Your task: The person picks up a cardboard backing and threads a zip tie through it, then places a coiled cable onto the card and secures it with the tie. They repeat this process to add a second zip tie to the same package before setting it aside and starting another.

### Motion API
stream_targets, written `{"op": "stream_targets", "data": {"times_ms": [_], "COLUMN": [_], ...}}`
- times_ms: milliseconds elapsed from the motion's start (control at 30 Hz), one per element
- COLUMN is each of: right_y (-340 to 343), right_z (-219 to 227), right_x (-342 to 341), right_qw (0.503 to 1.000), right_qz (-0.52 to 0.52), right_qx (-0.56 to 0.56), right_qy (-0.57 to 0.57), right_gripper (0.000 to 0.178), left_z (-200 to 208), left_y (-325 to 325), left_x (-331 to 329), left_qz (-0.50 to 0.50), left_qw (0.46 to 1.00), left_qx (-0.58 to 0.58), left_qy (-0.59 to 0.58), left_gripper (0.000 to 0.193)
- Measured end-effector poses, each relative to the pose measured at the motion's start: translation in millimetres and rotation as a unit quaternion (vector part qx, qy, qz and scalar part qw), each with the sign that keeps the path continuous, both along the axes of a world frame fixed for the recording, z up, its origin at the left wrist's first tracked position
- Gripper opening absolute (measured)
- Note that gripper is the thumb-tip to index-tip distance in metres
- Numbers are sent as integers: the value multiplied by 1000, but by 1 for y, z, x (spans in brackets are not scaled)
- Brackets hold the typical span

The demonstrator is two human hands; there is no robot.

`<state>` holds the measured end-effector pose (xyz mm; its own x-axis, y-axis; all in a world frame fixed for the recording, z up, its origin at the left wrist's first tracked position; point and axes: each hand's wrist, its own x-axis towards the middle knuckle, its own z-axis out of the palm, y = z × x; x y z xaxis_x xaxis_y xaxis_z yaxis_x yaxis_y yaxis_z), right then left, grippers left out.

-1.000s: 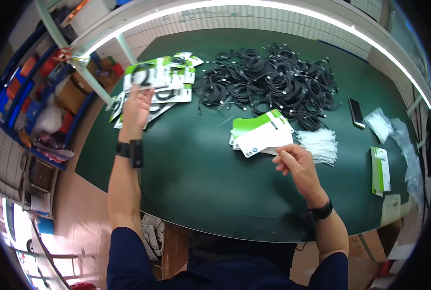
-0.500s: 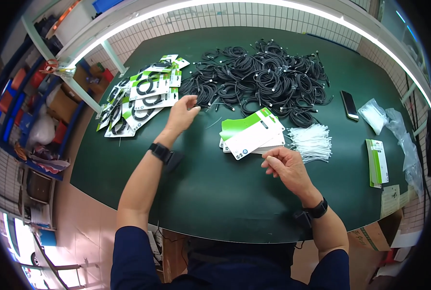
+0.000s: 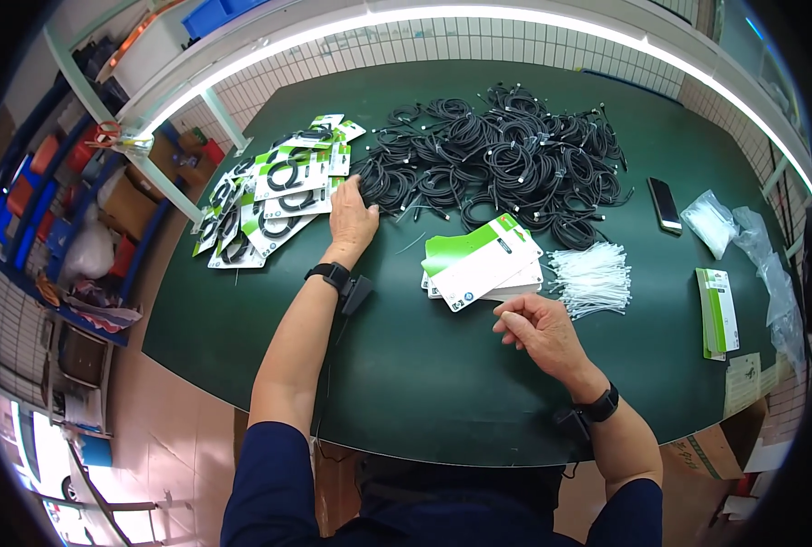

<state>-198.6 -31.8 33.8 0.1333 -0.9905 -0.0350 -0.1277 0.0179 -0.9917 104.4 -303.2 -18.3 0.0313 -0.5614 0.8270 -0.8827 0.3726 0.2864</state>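
My left hand (image 3: 353,221) reaches to the left edge of a heap of coiled black cables (image 3: 506,150), its thumb apart from the fingers. Its fingertips are at the nearest coils, and whether they touch is hard to see. My right hand (image 3: 544,335) hovers over the table just below a small stack of white and green cardboard cards (image 3: 483,264). Its fingers are curled in with the thumb against them, and anything between them is too small to make out. Beside that hand lies a bundle of white cable ties (image 3: 593,278).
Carded black cables (image 3: 283,187) are piled at the left of the green table (image 3: 424,383). A phone (image 3: 664,204), a bag of white ties (image 3: 709,223), crumpled clear plastic (image 3: 770,264) and more green-and-white cards (image 3: 718,313) lie at the right. A lamp strip (image 3: 479,14) spans the back.
My left hand has moved slightly right, its fingers now pointing up toward the cable heap. My right hand stays in nearly the same place. The whole view has shifted a little.
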Motion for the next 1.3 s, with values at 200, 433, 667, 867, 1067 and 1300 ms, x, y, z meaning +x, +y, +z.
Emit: {"op": "stream_targets", "data": {"times_ms": [200, 433, 667, 867, 1067, 1300], "right_y": [1, 0, 0, 4, 0, 10], "right_z": [-3, -5, -5, -5, 10, 29], "right_x": [-4, 0, -1, -2, 3, -5], "right_qw": [1000, 1000, 1000, 1000, 987, 951], "right_qz": [-8, 6, 4, -8, -40, 12], "right_qx": [-3, 12, 14, 26, -39, -20], "right_qy": [13, 10, 10, -10, -150, -309], "right_gripper": [17, 19, 20, 22, 37, 49], "left_z": [10, 28, 69, 99, 115, 109], "left_y": [11, 16, 38, 89, 177, 209], "left_x": [3, 5, 1, -26, -70, -80], "left_qz": [-107, -101, -232, -388, -509, -535], "left_qw": [963, 974, 809, 564, 394, 362], "left_qx": [241, 201, 334, 400, 488, 540], "left_qy": [-55, 30, 424, 610, 590, 540], "left_gripper": [23, 22, 23, 16, 16, 28]}}
